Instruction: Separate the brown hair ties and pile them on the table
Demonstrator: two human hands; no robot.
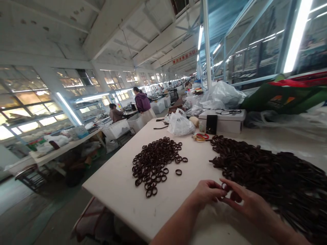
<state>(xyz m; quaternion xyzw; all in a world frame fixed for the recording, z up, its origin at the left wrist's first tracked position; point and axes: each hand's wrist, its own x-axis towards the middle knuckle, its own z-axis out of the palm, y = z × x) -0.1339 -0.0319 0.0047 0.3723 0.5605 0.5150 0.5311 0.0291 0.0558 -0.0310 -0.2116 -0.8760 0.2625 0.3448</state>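
My left hand (208, 193) and my right hand (245, 199) meet over the near part of the white table (163, 217). Between their fingertips sits a small dark brown loop (224, 186), pinched from both sides and partly covered by the fingers. To the left of my hands lies a heap of similar brown loops (158, 156), with a single loop (178, 172) apart from it. Close by on the right spreads a large pile of dark brown strips (270, 166), reaching the table's right side.
Red-handled pliers (201, 136), a white plastic bag (181, 124) and a white box (224, 120) with glasses (230, 111) stand farther back. A person in a purple top (143, 102) stands beyond the table; another person (115, 113) sits at a bench.
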